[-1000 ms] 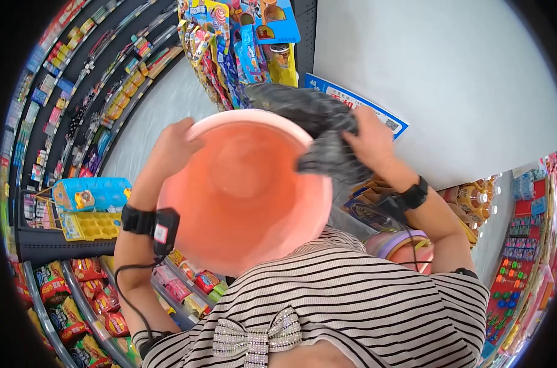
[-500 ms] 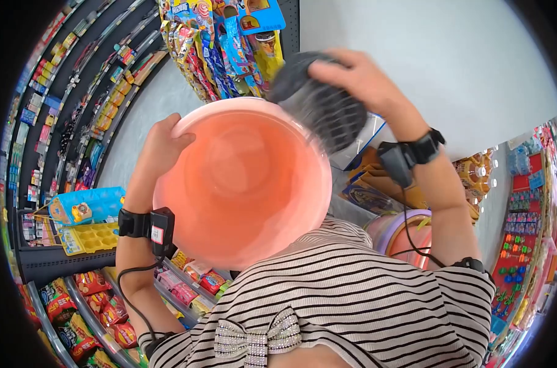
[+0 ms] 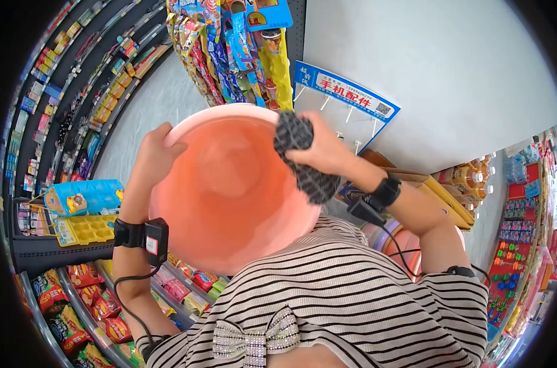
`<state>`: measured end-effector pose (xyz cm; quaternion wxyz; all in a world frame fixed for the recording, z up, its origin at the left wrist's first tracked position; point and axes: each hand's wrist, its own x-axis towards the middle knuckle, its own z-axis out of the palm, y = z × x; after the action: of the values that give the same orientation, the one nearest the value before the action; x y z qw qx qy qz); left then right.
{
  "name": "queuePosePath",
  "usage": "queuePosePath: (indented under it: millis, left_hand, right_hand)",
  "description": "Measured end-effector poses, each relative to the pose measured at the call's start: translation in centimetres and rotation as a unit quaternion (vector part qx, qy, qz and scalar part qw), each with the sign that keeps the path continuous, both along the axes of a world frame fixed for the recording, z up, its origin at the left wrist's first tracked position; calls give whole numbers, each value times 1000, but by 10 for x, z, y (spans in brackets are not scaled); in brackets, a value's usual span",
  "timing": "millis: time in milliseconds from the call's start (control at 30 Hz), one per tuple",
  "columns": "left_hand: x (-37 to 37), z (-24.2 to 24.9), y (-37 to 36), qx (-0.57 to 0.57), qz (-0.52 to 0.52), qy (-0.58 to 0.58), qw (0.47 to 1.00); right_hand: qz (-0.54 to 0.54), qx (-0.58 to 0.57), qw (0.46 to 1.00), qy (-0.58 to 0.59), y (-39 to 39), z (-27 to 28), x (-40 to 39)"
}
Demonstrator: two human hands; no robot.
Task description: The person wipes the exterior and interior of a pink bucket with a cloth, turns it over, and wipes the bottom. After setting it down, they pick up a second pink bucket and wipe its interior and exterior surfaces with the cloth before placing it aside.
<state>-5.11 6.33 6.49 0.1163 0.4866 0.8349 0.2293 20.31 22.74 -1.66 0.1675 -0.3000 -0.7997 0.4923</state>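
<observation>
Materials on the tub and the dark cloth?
Tub: looks like molded plastic, smooth with a soft sheen; pale pink rim, smooth continuous wall, no visible seams. Exact polymer: can't tell.
Dark cloth: likely woven or knit fabric, matte, with a lighter grid pattern; it bunches softly in the right hand. Fiber unclear.

Upper left: curved shelves (image 3: pixel 76 92) of small goods. Top centre: hanging snack packets (image 3: pixel 220 61); to their right, a blue-bordered sign (image 3: pixel 346 92) and a pale panel (image 3: pixel 438 73). Left: a blue tray (image 3: pixel 85 197) above a yellow tray (image 3: pixel 91 230). Lower left: red snack bags (image 3: pixel 103 300). Right: white-capped bottles (image 3: pixel 475 175).
</observation>
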Motion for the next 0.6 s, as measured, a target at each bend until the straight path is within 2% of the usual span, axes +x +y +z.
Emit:
queuePosePath:
  millis: [133, 267, 300, 367, 500, 600]
  left_hand:
    - [-20, -16, -10, 13, 45, -20, 999]
    - [-38, -12, -8, 85, 69, -47, 993]
    - [-31, -8, -7, 101, 88, -62, 989]
    - [-5, 3, -7, 140, 130, -89, 978]
    - [15, -39, -18, 270, 110, -138, 946]
    - [38, -19, -18, 266, 64, -187, 944]
  right_hand:
    - [-12, -129, 992, 3, -15, -19, 22]
    - [-34, -30, 997, 65, 0, -5, 12]
    - [-39, -28, 995, 83, 7, 20, 10]
    - [-30, 145, 980, 136, 33, 42, 5]
    - [8, 171, 979, 110, 47, 87, 18]
    - [29, 193, 972, 128, 47, 110, 25]
